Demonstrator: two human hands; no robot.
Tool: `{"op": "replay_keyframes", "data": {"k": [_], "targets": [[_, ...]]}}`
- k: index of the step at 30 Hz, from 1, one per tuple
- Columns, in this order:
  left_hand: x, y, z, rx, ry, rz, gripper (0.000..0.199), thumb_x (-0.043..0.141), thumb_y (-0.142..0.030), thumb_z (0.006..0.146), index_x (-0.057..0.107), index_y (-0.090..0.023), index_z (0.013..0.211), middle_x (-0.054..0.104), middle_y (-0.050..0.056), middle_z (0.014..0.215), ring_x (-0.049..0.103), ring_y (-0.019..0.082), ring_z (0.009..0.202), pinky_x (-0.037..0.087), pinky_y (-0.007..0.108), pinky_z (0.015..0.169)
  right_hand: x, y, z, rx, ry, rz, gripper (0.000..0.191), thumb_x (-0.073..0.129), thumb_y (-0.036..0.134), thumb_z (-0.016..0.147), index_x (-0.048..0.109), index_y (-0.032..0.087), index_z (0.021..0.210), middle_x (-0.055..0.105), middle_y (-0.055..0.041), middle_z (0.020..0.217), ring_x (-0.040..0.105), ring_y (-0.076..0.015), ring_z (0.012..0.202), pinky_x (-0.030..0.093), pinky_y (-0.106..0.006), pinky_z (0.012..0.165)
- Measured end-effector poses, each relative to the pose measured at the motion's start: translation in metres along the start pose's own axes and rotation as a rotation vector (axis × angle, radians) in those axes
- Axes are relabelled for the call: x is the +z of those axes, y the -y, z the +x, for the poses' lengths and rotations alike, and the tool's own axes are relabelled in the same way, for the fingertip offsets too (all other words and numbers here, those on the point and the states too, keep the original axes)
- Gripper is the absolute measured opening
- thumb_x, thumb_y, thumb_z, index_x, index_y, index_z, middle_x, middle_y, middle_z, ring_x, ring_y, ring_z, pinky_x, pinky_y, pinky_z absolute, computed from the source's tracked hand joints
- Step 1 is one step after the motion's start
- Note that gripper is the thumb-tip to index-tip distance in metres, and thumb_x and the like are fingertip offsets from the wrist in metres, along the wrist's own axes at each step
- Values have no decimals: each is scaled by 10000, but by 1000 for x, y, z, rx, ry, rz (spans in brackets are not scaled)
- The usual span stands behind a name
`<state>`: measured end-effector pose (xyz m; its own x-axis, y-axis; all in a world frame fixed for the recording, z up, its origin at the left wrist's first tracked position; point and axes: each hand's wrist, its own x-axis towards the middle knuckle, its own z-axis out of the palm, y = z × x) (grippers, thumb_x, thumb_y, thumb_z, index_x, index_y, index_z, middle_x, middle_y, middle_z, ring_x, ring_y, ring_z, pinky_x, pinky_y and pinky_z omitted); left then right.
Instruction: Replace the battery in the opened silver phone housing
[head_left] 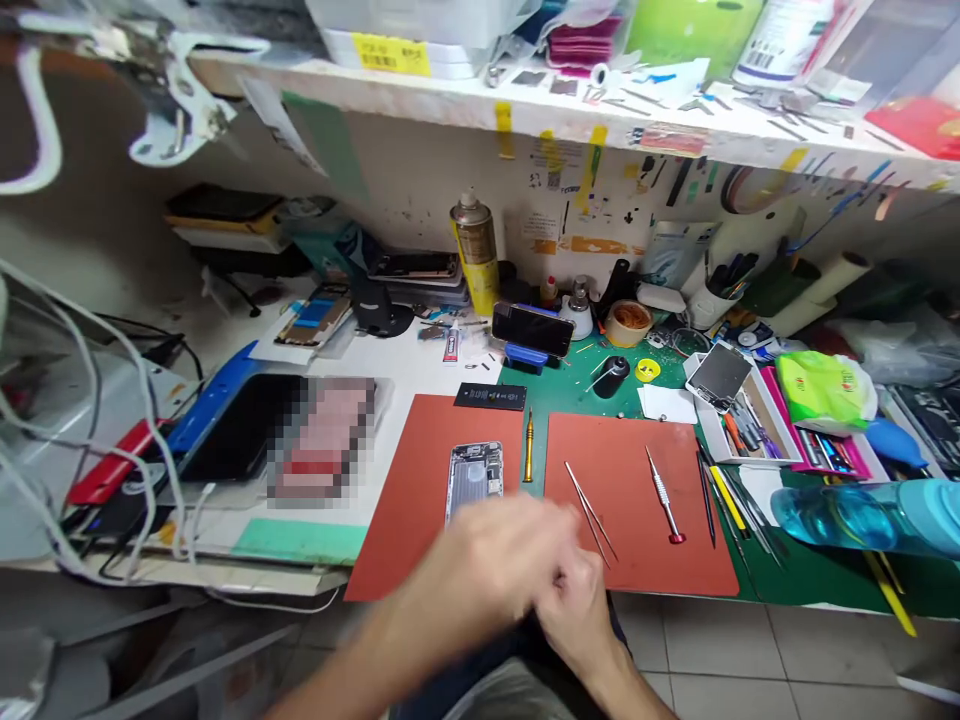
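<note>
My left hand (502, 545) and my right hand (577, 605) meet in front of the bench edge, both closed with fingers curled in. Motion blurs the left one, and whatever lies between them is hidden. Just beyond my left hand, an opened phone housing (474, 465) lies on the left red-brown mat (401, 500), its lower part covered by that hand. A black phone battery (490, 396) sits above the housing. Beside it lies a gold screwdriver (529, 450). Metal tweezers (592, 515) and a silver screwdriver (663, 500) rest on the right mat (637, 440).
A phone on a blue stand (529, 335), a spray can (480, 260) and a small black bottle (611, 376) stand behind. At right are a tool box (742, 425) and a blue water bottle (862, 515). White cables (90, 400) hang at left. A shelf (450, 95) overhangs the bench.
</note>
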<state>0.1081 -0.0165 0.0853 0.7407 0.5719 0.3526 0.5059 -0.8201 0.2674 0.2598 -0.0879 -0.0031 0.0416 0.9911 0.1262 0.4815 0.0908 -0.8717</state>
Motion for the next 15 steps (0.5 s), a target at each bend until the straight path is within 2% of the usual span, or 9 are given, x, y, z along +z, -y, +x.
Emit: {"op": "replay_keyframes", "data": {"k": [1, 3, 5, 7, 10, 13, 15], "targets": [[-2, 23, 2, -77, 6, 133, 252, 497, -193, 1091, 727, -219, 1191, 797, 53, 1042, 769, 213, 902, 689, 392, 781, 1, 0, 1, -8, 5, 18, 438, 529, 430, 1115, 710, 184, 801, 435, 58, 549, 373, -102, 477, 297, -252, 498], [-4, 71, 7, -167, 31, 243, 254, 491, -188, 1085, 721, -141, 1181, 801, 124, 1069, 777, 269, 954, 680, 465, 840, 2, 1, 2, -16, 23, 70, 410, 521, 399, 1122, 698, 184, 820, 393, 74, 554, 361, -97, 478, 285, -253, 507], [-3, 111, 15, -185, 79, 312, 268, 523, -164, 1048, 714, -105, 1226, 785, 192, 1218, 759, 334, 1144, 646, 538, 988, 2, 1, 3, -7, 33, 117, 388, 523, 382, 1123, 682, 190, 826, 363, 83, 561, 350, -95, 480, 268, -260, 509], [1, 138, 24, -173, 151, 359, 329, 592, -104, 964, 706, -96, 1273, 764, 211, 1305, 710, 358, 1291, 574, 556, 1135, 2, 0, 4, 10, 41, 154, 375, 524, 379, 1122, 671, 196, 829, 354, 86, 567, 347, -96, 483, 258, -264, 512], [8, 154, 33, -154, 256, 406, 385, 620, -34, 894, 718, -111, 1258, 781, 199, 1267, 744, 331, 1230, 568, 509, 1142, 5, -3, 4, 24, 25, 183, 367, 531, 373, 1118, 662, 201, 821, 372, 85, 556, 354, -92, 473, 243, -264, 503], [14, 158, 34, -147, 321, 439, 319, 599, -6, 932, 735, -110, 1201, 805, 173, 1129, 787, 295, 1060, 621, 473, 1032, 8, -6, 4, -7, -3, 184, 362, 537, 351, 1115, 660, 202, 808, 426, 78, 534, 383, -88, 451, 238, -264, 493], [16, 160, 32, -153, 330, 456, 275, 621, -22, 970, 728, -111, 1207, 802, 137, 1108, 784, 271, 1045, 631, 465, 1006, 9, -6, 4, -40, -22, 170, 361, 535, 334, 1117, 662, 201, 806, 461, 72, 525, 405, -85, 436, 241, -266, 492]]}}
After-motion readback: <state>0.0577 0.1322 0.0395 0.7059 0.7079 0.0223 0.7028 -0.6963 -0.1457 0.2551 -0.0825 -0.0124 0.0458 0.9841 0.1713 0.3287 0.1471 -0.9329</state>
